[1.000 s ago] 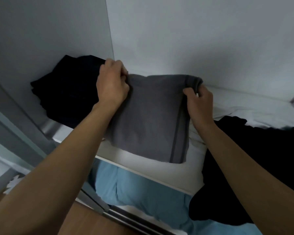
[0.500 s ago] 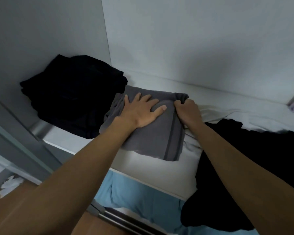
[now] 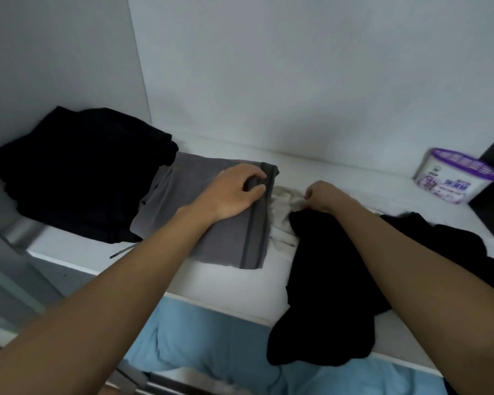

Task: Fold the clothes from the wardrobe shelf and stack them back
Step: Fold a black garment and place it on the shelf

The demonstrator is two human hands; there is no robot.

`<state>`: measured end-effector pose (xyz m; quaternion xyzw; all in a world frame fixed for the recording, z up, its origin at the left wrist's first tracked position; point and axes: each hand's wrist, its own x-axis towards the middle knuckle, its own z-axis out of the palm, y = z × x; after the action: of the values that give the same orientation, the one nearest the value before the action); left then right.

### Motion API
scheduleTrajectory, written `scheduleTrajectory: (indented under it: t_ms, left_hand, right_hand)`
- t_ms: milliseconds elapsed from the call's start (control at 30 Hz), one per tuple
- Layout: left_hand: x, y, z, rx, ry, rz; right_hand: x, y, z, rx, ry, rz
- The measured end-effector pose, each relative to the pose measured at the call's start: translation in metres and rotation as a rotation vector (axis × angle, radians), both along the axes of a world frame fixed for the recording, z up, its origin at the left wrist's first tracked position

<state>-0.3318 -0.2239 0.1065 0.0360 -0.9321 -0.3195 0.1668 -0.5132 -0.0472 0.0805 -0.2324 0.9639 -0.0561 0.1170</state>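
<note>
Grey garment [image 3: 211, 223] folded on shelf [image 3: 77, 252] — left hand [image 3: 234, 192] atop

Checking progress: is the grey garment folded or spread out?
Folded: the grey garment lies as a compact rectangle on the white shelf, left hand on it.

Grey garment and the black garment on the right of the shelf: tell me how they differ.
The grey garment is folded into a flat rectangle; the black garment is unfolded and crumpled. The grey one lies wholly on the shelf; the black one hangs over the front edge. The left hand presses the grey one; no hand holds the black one. Both rest on the same shelf.
</note>
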Motion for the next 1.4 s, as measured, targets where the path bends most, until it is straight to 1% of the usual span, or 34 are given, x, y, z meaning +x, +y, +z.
scheduleTrajectory:
  t_ms: [67, 133, 200, 233, 267, 300, 333, 367, 433, 500, 533, 567, 600, 667, 700, 733, 767, 800, 900, 967, 1033, 1100, 1167, 1200, 1267, 1300, 1367, 1400]
  left_hand:
    - [0.004, 0.015, -0.001, -0.052, 0.069, -0.054]
    - [0.006, 0.027, -0.003, -0.120, 0.089, -0.102]
    - [0.009, 0.038, -0.005, -0.188, -0.009, -0.136]
    - [0.010, 0.043, -0.006, -0.266, -0.100, -0.152]
    - [0.012, 0.048, -0.007, -0.376, -0.194, -0.174]
    - [0.014, 0.052, -0.008, -0.491, -0.272, -0.198]
    - [0.016, 0.057, -0.009, -0.584, -0.329, -0.222]
    - [0.018, 0.063, -0.010, -0.646, -0.370, -0.248]
    - [0.020, 0.078, -0.010, -0.701, -0.450, -0.301]
    - [0.023, 0.093, -0.007, -0.758, -0.561, -0.342]
    - [0.023, 0.099, -0.006, -0.790, -0.619, -0.349]
    - [0.023, 0.105, -0.003, -0.821, -0.663, -0.346]
    - [0.022, 0.109, 0.000, -0.858, -0.685, -0.339]
    - [0.020, 0.117, 0.004, -0.917, -0.691, -0.329]
    - [0.019, 0.120, 0.003, -0.912, -0.688, -0.330]
    - [0.017, 0.123, 0.001, -0.880, -0.681, -0.330]
    - [0.014, 0.125, -0.004, -0.823, -0.667, -0.329]
    - [0.011, 0.126, -0.009, -0.760, -0.654, -0.326]
    - [-0.005, 0.132, -0.024, -0.621, -0.641, -0.325]
    - [-0.013, 0.140, -0.031, -0.549, -0.625, -0.379]
    - [-0.014, 0.143, -0.036, -0.439, -0.588, -0.438]
    - [-0.008, 0.148, -0.041, -0.299, -0.493, -0.454]
    - [0.010, 0.157, -0.038, -0.095, -0.384, -0.511]
    - [0.023, 0.164, -0.034, 0.056, -0.363, -0.580]
    - [0.057, 0.178, -0.022, 0.379, -0.409, -0.777]
    - [0.075, 0.183, -0.016, 0.473, -0.442, -0.879]
    - [0.105, 0.191, -0.010, 0.508, -0.489, -0.999]
    - [0.117, 0.193, -0.011, 0.499, -0.503, -1.010]
  right_hand:
    - [0.002, 0.003, 0.004, -0.056, -0.008, -0.029]
    - [0.008, 0.012, 0.012, -0.246, -0.010, -0.055]
    - [0.022, 0.029, 0.020, -0.456, 0.005, -0.064]
    - [0.031, 0.039, 0.024, -0.505, 0.000, -0.055]
    - [0.041, 0.049, 0.026, -0.503, -0.027, -0.034]
    - [0.053, 0.059, 0.026, -0.457, -0.067, -0.005]
    - [0.065, 0.069, 0.026, -0.380, -0.091, 0.022]
    - [0.076, 0.077, 0.023, -0.293, -0.067, 0.041]
    - [0.090, 0.089, 0.014, -0.191, 0.074, 0.041]
    - [0.100, 0.093, 0.009, -0.210, 0.222, 0.003]
    - [0.105, 0.095, 0.010, -0.275, 0.245, -0.041]
    - [0.109, 0.098, 0.013, -0.410, 0.229, -0.122]
    - [0.113, 0.103, 0.019, -0.616, 0.188, -0.237]
    - [0.122, 0.119, 0.040, -1.130, 0.063, -0.483]
    - [0.129, 0.131, 0.052, -1.350, -0.004, -0.562]
    - [0.136, 0.145, 0.062, -1.513, -0.056, -0.604]
    - [0.144, 0.159, 0.070, -1.622, -0.085, -0.632]
    - [0.154, 0.171, 0.075, -1.682, -0.092, -0.654]
    - [0.197, 0.202, 0.071, -1.736, -0.057, -0.740]
    - [0.231, 0.216, 0.061, -1.711, -0.077, -0.801]
    - [0.264, 0.223, 0.050, -1.629, -0.139, -0.822]
    - [0.291, 0.227, 0.044, -1.528, -0.192, -0.821]
    - [0.310, 0.228, 0.044, -1.452, -0.222, -0.823]
    - [0.317, 0.228, 0.045, -1.446, -0.236, -0.813]
    - [0.326, 0.225, 0.049, -1.483, -0.274, -0.777]
    - [0.330, 0.222, 0.051, -1.510, -0.298, -0.751]
    - [0.336, 0.216, 0.056, -1.551, -0.337, -0.700]
    - [0.340, 0.213, 0.058, -1.555, -0.350, -0.663]
